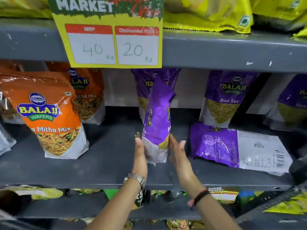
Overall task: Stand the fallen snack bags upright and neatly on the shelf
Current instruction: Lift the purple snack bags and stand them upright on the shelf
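Note:
A purple Aloo Sev bag [157, 123] stands upright and edge-on in the middle of the grey shelf [108, 163]. My left hand [140, 151] lies flat against its lower left side, fingers straight. My right hand [177, 148] is beside its lower right side with fingers spread, the fingertips at the bag's edge. Neither hand wraps around the bag. To the right, another purple bag [239, 146] lies flat on the shelf, back side up. Behind it, a purple Aloo Sev bag [227, 98] stands upright at the back, and a further one [294, 103] at the far right.
Two orange Mitha Mix bags stand on the left, one in front [49, 117] and one behind [88, 95]. A yellow price sign [113, 44] hangs from the shelf above. Yellow bags [207, 15] lie on the upper shelf. More packets sit on the shelf below [49, 193].

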